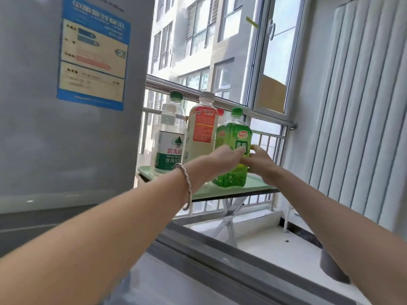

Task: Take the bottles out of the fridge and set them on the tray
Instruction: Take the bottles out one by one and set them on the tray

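We hold the green bottle (pixel 234 150) between both hands, our left hand (pixel 222 158) and right hand (pixel 259 162) with fingers wrapped around its middle. It stands nearly upright, cap up, its base on the pale green tray (pixel 255 183). Just left stand the clear water bottle (pixel 170 137) and the orange-labelled bottle (pixel 201 133), also upright beside the fridge (pixel 44 128).

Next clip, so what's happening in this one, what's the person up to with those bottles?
A person holds the green bottle with both hands, left hand and right hand, its base at the pale green tray on a small folding table by the window. Two more bottles already stand on the tray: a clear water bottle and a pale juice bottle. The fridge stands at the left.
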Demonstrator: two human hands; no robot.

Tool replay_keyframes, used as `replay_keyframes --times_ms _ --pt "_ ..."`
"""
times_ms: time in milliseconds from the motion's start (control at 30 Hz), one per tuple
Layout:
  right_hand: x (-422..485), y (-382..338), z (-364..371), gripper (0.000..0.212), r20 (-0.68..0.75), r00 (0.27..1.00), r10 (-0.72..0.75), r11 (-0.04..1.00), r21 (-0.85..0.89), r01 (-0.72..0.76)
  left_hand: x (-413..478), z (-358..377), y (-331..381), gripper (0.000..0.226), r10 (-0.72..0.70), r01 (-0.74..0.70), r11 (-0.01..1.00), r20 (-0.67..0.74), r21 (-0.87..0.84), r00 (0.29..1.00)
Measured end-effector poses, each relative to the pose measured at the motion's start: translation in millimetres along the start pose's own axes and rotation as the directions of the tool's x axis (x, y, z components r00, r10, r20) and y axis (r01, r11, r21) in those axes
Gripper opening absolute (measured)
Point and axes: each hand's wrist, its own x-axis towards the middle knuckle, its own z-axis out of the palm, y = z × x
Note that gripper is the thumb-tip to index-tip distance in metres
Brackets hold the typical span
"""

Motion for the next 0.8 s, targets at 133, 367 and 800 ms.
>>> replay_keyframes --times_ms 133,367,800 --pt "21.4 17.1 6.0 0.080 0.044 0.998 0.038 0.999 0.034 -0.040 7.1 6.8 -7.6 0.055 0.012 -0.012 1.000 0.006 0.008 1.000" --pt "23.3 18.9 7.9 0.118 0.087 0.993 0.076 0.996 -0.045 -0.073 2.2 4.9 -12.9 0.049 0.035 -0.033 0.997 -0.022 0.075 0.999" --pt "-85.6 -84.0 124.4 0.010 0.125 0.913 -0.388 0.830 -0.384 0.405 -147.3 -101.9 -35.1 0.022 0.057 0.152 0.822 -0.343 0.549 0.938"
